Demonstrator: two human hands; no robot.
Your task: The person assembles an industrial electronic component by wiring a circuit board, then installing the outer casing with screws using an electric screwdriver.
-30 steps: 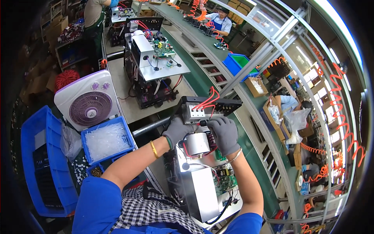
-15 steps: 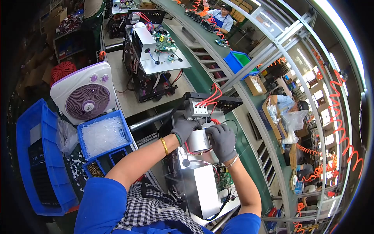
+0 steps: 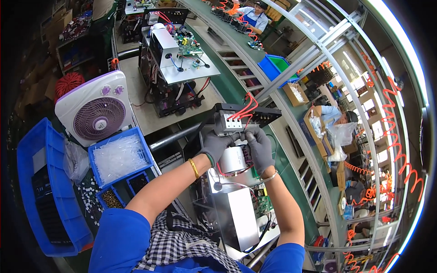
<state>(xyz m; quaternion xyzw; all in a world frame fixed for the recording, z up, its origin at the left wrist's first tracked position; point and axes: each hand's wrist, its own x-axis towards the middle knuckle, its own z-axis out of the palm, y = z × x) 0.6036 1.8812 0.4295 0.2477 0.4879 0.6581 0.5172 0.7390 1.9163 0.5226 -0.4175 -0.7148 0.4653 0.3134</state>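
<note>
Here the cylinder (image 3: 232,160) sits between left grip (image 3: 215,147) and right grip (image 3: 261,152)

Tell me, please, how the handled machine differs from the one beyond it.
The left hand and right hand are at the nearer machine; the farther machine is untouched. The nearer machine appears larger in view, the farther machine smaller. Both have red wires and a silver box.

A factory assembly hall: part-built electrical units (image 3: 239,216) run in a row from the centre toward eleven o'clock, coiled orange hoses (image 3: 402,157) hang at three, blue plastic bins (image 3: 68,209) stand at eight, a co-worker (image 3: 256,20) near twelve.
</note>
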